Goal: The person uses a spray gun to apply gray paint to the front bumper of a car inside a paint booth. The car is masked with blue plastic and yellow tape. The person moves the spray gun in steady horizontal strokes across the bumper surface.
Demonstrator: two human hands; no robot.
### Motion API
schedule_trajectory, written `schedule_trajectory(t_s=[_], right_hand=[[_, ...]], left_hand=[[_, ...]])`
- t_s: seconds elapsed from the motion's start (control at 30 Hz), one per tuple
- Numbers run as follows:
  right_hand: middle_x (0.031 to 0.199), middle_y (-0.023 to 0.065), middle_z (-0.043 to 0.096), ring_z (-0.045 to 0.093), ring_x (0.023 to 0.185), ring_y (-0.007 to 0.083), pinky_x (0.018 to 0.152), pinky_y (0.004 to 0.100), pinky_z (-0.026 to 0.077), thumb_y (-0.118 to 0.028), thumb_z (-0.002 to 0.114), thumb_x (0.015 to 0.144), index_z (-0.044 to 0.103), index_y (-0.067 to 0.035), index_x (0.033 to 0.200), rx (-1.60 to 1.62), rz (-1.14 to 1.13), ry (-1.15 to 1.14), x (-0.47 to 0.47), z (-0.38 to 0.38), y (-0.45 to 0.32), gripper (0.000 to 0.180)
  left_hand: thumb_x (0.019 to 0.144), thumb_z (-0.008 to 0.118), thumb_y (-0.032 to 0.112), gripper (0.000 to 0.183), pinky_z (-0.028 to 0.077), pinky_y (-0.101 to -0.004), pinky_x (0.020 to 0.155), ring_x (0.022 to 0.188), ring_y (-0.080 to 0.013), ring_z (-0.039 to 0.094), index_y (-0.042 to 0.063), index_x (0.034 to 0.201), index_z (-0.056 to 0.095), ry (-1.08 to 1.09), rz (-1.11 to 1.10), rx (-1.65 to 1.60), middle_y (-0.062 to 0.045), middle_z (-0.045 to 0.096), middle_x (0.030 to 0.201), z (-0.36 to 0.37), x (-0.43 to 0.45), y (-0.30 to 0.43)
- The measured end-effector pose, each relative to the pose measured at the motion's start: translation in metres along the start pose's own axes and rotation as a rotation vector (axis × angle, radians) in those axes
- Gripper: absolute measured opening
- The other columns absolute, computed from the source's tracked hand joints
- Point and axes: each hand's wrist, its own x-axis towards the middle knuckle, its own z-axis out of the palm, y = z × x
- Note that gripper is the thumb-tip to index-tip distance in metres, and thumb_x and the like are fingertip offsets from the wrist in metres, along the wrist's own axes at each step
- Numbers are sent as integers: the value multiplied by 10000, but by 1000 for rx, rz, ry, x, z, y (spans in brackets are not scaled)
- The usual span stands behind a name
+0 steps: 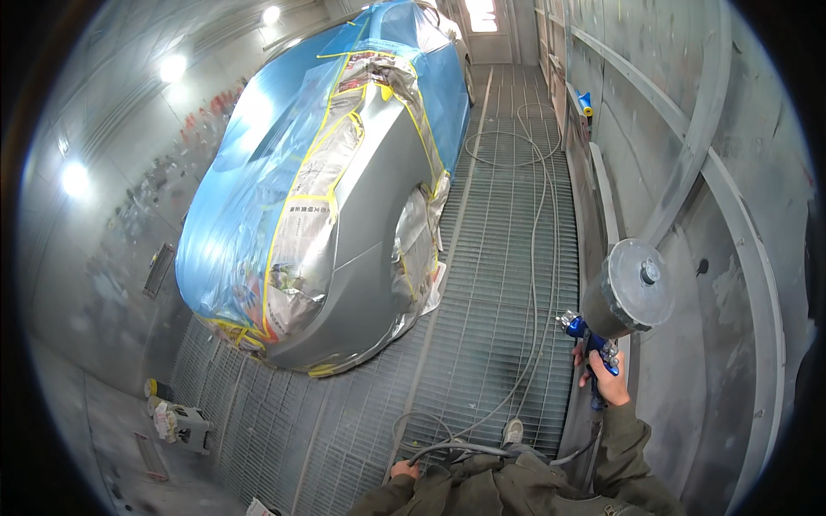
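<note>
My right hand [608,380] grips the handle of a blue spray gun [590,338] at the lower right; a grey paint cup [630,287] with a round lid sits on top of it. Low in the view, my left hand [404,469] is closed around the air hose [477,446], which runs across my front towards the gun. Left of the gun stands a car masked with blue plastic film [258,135], newspaper [322,151] and yellow tape. Its grey fender and bumper side [364,258] are uncovered, while silvery sheeting [413,242] covers the wheel opening.
Hose loops lie on the metal floor grating [490,258] between the car and the right wall [684,290]. A small stand [187,427] with tape and paper is at the lower left. A blue roll [584,103] rests by the right wall. Lamps shine on the left.
</note>
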Motion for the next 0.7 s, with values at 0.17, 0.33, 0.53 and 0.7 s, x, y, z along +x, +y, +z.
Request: schedule_trajectory(t_s=[0.17, 0.33, 0.53, 0.7], right_hand=[[1036, 122, 664, 624, 845, 141, 523, 262, 544, -248, 602, 957, 562, 37, 1158, -9, 26, 3, 1, -2, 5, 350], [1042, 113, 666, 621, 853, 142, 524, 263, 539, -255, 609, 956, 567, 27, 1157, -10, 42, 1, 0, -1, 5, 348], [1045, 118, 665, 623, 855, 148, 527, 263, 541, -252, 613, 955, 566, 36, 1128, -11, 25, -14, 1, -3, 8, 340], [1052, 136, 666, 627, 850, 149, 531, 262, 545, -252, 620, 953, 565, 41, 1131, -7, 15, -20, 1, -5, 10, 347]], left_hand=[[913, 620, 459, 382, 488, -528, 722, 809, -416, 627, 109, 940, 769, -3, -44, 36, -176, 700, 838, 1, 0, 2], [909, 617, 448, 359, 496, -526, 743, 838, -425, 633, 128, 978, 766, 10, -11, 27, -177, 702, 862, 3, 3, 0], [896, 635, 439, 347, 495, -525, 745, 885, -441, 641, 131, 994, 761, 36, 21, 23, -193, 703, 900, 1, -1, 3], [888, 643, 442, 350, 498, -516, 754, 903, -433, 644, 126, 983, 759, 54, 3, -26, -193, 703, 899, -1, -8, 7]])
